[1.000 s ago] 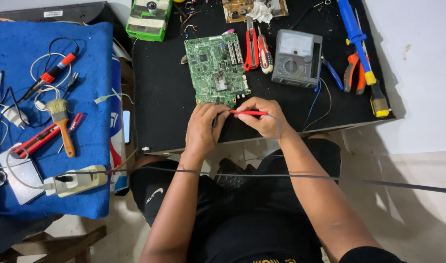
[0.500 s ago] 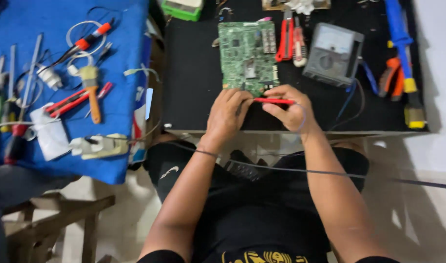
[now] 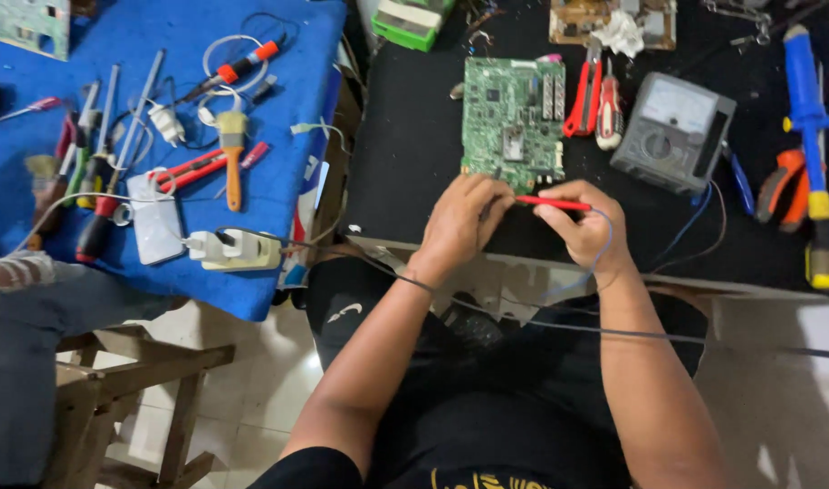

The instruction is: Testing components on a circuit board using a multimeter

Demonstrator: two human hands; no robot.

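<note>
A green circuit board (image 3: 511, 119) lies on the black table mat (image 3: 412, 154). Both my hands meet just below the board's near edge. My right hand (image 3: 584, 222) pinches a thin red test probe (image 3: 552, 203) that points left toward my left hand (image 3: 464, 217). My left hand's fingers are curled closed at the probe's tip and the board's lower edge; whatever they pinch is hidden. A thin lead (image 3: 603, 237) runs from the probe over my right wrist.
A grey analog multimeter (image 3: 672, 133) sits right of the board, with red cutters (image 3: 581, 100) between them. Blue-handled tools (image 3: 808, 113) lie far right. A blue-covered table (image 3: 143, 154) at left holds screwdrivers, a brush (image 3: 232, 156) and a white plug adapter (image 3: 233, 249). Another person's leg (image 3: 34, 299) is lower left.
The view has shifted right and down, so the tables sit further left in frame. My hands keep the same pose at the board's near edge with the red probe.
</note>
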